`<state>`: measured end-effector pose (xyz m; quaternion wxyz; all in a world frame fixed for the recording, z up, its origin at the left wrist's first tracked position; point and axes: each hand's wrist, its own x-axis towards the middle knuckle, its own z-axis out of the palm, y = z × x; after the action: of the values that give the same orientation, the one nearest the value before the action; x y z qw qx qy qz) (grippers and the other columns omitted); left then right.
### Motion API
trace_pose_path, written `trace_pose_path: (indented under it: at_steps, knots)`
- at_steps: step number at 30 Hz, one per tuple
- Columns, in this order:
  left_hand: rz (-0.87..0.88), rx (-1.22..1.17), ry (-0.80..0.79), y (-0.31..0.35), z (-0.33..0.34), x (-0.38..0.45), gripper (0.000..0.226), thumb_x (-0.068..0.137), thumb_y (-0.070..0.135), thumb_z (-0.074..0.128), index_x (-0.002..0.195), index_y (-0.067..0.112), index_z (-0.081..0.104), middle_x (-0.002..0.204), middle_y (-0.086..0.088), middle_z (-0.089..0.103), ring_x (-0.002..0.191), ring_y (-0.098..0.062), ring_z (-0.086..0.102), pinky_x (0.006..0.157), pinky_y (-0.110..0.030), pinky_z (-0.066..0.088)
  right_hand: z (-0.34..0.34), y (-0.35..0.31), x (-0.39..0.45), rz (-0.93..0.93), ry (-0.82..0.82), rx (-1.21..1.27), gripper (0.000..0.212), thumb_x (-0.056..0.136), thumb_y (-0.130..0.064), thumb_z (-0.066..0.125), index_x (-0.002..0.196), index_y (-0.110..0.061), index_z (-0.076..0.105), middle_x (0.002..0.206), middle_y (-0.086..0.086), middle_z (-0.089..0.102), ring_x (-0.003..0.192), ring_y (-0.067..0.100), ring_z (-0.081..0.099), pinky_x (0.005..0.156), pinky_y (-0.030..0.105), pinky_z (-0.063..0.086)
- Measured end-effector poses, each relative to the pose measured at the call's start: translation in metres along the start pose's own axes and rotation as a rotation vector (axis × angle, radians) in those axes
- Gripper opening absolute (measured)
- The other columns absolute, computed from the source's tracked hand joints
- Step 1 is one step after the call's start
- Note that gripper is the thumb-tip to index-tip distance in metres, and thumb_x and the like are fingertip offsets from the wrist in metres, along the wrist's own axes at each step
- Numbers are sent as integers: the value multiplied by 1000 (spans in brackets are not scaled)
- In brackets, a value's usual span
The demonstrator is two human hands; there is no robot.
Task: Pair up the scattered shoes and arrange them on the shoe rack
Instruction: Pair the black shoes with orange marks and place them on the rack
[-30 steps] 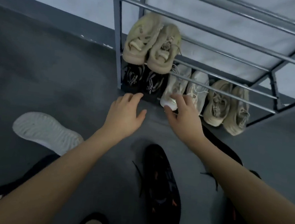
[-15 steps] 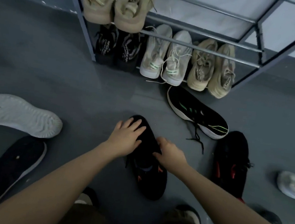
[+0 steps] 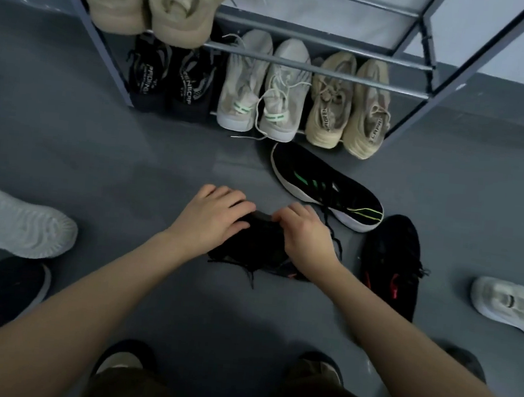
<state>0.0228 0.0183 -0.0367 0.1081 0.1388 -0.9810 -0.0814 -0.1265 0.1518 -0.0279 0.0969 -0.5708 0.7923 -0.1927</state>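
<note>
Down on the grey floor (image 3: 131, 161), your left hand (image 3: 211, 217) and right hand (image 3: 305, 233) both have a grip clamped on the black knit sneaker with red accents (image 3: 258, 248).

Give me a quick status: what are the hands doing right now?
Left hand and right hand both closed on black shoe on floor. Its red-trimmed mate lies right. Nothing blocking.

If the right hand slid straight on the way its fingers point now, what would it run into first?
The right hand points up and to the left across the black shoe that both hands are on, so it would likely meet the fingers of the left hand almost at once. Their fingertips sit close; depth is unclear.
</note>
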Motion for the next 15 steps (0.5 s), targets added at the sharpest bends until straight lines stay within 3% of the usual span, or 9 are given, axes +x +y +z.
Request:
trace_pose_path:
  at_steps: [4,6,8,11,15]
  knots:
    - [54,38,1,12,-1,13,21,87,31,47,90,19,65,84,4,65,73,-20,59,68,-29,31,-16,11,-2,-7,48,69,17,82,-5,52,88,-12,67,87,4,62,85,28,57,54,38,50]
    - [-26,-15,3,25,-1,17,24,87,29,45,81,16,64,73,3,63,63,-20,57,61,-29,33,-23,14,-5,2,68,65,17,82,-7,54,89,-13,68,87,2,63,81,25,56,57,37,50]
    - [-172,-150,32,41,0,17,26,88,29,45,77,14,64,68,2,63,58,-21,57,54,-30,37,-30,22,-9,39,111,30,18,82,-10,57,97,-14,68,94,4,63,84,28,57,69,39,49]
    - [-386,-331,52,70,1,15,16,90,21,57,79,10,63,69,0,62,57,-20,57,48,-30,40,-38,34,-26,284,184,-36,35,84,-20,63,119,-15,59,119,10,54,107,34,49,92,45,40]
    - [-490,-378,26,107,1,20,17,93,22,53,79,11,55,69,3,54,55,-16,51,44,-20,27,-47,37,-68,704,254,45,53,90,-36,56,135,-12,41,135,16,37,122,36,37,102,46,29]
